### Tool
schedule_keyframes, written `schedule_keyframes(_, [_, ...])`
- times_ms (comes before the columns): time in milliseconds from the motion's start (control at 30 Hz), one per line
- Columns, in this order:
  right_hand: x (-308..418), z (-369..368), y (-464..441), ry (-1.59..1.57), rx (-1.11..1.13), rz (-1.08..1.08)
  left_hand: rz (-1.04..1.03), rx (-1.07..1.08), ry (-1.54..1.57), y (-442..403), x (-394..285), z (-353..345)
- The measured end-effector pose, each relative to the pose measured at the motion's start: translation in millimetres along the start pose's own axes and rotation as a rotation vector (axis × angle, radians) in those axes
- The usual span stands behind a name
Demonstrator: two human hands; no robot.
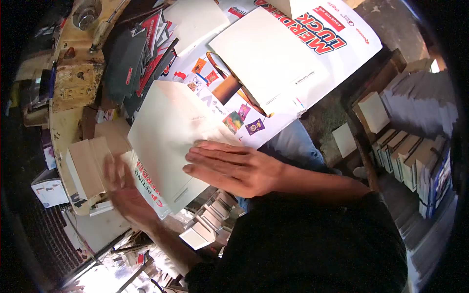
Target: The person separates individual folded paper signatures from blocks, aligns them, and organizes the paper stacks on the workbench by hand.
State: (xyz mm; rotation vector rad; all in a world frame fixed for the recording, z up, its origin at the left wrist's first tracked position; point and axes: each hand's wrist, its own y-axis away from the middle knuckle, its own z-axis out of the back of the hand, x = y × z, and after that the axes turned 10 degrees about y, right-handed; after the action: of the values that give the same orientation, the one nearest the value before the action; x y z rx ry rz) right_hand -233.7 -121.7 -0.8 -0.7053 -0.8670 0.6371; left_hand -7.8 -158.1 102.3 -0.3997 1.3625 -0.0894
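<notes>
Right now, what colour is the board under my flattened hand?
Plain off-white across its broad face; the board shows best in the head view.

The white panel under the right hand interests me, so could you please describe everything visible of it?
The white panel is smooth, roughly rectangular and looks like paper or card, with faint small print. A strip along its lower-left edge carries red and dark lettering. It lies slanted in view, overlapping the colourful printed sheet. The right hand rests on it; the blurred left hand is near the lettered edge, contact unclear.
</notes>
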Motion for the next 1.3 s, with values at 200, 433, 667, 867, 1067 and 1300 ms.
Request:
schedule_keyframes(200, [13,0,-18,0.125,-0.148,-0.197,-0.222,0.065,-0.705,46,42,28])
schedule_keyframes(433, [4,8,-18,0.109,0.003,-0.456,-0.381,0.575,-0.918,69,27,-30])
schedule_keyframes(667, [9,-7,-24,0.025,0.004,-0.397,-0.131,0.054,-0.45,76,-48,-13])
schedule_keyframes(867, [14,13,-25,0.021,0.017,-0.399,-0.081,0.376,-0.703,59,-41,-59])
schedule_keyframes(1067, [-4,11,-13,-0.027,-0.009,-0.404,-0.023,0.469,-1.118,68,-29,-60])
schedule_keyframes(1300, [-6,11,-15,-0.024,-0.145,-0.501,-0.22,0.823,-0.888,54,12,-75])
